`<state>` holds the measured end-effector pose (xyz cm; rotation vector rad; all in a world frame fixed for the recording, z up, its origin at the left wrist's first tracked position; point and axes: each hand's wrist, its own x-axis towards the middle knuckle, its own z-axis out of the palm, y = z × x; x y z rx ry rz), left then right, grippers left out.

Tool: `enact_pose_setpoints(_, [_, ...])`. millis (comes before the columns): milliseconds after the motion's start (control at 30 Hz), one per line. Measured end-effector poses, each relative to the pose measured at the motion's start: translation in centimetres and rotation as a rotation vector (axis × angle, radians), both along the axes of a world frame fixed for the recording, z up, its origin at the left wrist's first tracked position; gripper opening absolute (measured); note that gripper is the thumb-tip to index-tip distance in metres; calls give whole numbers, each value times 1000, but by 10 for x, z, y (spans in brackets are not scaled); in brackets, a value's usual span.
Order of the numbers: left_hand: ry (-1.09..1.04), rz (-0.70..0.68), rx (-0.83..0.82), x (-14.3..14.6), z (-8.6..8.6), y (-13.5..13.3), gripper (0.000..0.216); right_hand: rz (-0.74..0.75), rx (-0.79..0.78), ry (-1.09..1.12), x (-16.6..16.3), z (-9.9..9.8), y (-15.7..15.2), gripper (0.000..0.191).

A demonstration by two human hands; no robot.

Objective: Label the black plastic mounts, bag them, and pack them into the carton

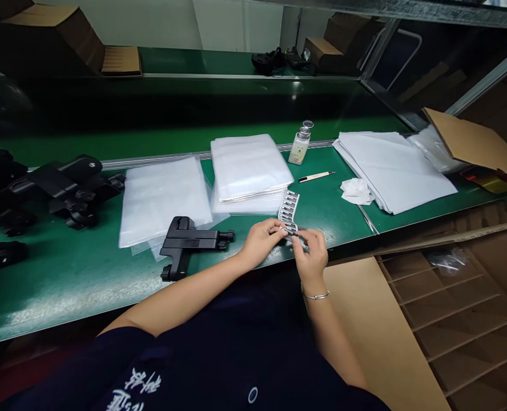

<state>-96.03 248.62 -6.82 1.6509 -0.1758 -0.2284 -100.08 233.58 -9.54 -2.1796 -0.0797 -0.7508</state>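
A narrow white strip of labels with black printed marks runs down to the table's front edge. At its lower end my left hand is closed, fingertips pinching the strip. My right hand, with a bangle at the wrist, pinches at the same end from the other side. The fingers partly hide what lies between them. Left of my left hand rests a black plastic clamp-like bracket with knobs. Behind the strip is a stack of clear plastic bags.
More bags lie left, near several black brackets. Behind stand a pump bottle and a pen. Rightward are crumpled paper, tweezers, white sheets and a cardboard flap. A divided carton sits below.
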Motion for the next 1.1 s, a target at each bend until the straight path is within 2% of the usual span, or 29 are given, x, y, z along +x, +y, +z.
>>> enact_pose_setpoints(67, [5, -28, 25, 1, 0, 1, 20, -25, -82, -103, -2, 0, -2, 10])
enact_pose_setpoints(133, [-11, -68, 50, 2, 0, 4, 26, -85, -68, -210, -5, 2, -7, 7])
enact_pose_setpoints(200, [-53, -116, 73, 5, -3, 6, 39, -163, 72, -246, -9, 5, -10, 11])
enact_pose_setpoints(267, [-114, -167, 131, 6, -7, 5, 55, -170, 262, -163, -10, 6, -10, 29])
enact_pose_setpoints(333, [-159, -233, 267, 4, -11, -1, 72, -82, 391, -10, -8, 4, -7, 50])
enact_pose_setpoints(400, [-175, -320, 467, -2, -11, -9, 85, -17, 441, 129, -1, 0, -5, 64])
enact_pose_setpoints(500, [-217, -404, 744, -16, 0, -9, 88, -60, 454, 208, 11, -4, -9, 65])
enact_pose_setpoints(567, [-272, -418, 844, -21, 14, 14, 80, -146, 415, 141, 15, 0, -17, 57])
enact_pose_setpoints(600, [-303, -416, 860, -21, 22, 34, 74, -192, 380, 73, 15, 3, -21, 52])
enact_pose_setpoints(667, [-373, -382, 834, -14, 34, 88, 56, -247, 323, -87, 11, 13, -24, 39])
enact_pose_setpoints(700, [-422, -320, 820, -9, 37, 120, 48, -237, 325, -153, 9, 18, -22, 32])
enact_pose_setpoints(800, [-420, -197, 879, 4, 29, 207, 38, -40, 463, -136, 3, 30, -1, 18])
enact_pose_setpoints(867, [-358, -201, 836, 3, 14, 238, 37, 161, 531, 57, 4, 33, 24, 20])
enact_pose_setpoints(900, [-337, -186, 800, -1, 6, 242, 37, 254, 524, 172, 5, 33, 39, 21])
enact_pose_setpoints(967, [-319, -94, 736, -13, -9, 230, 36, 391, 445, 357, 8, 33, 70, 24])
enact_pose_setpoints(1100, [-276, 154, 703, -41, -22, 178, 37, 522, 250, 516, 18, 31, 119, 22])
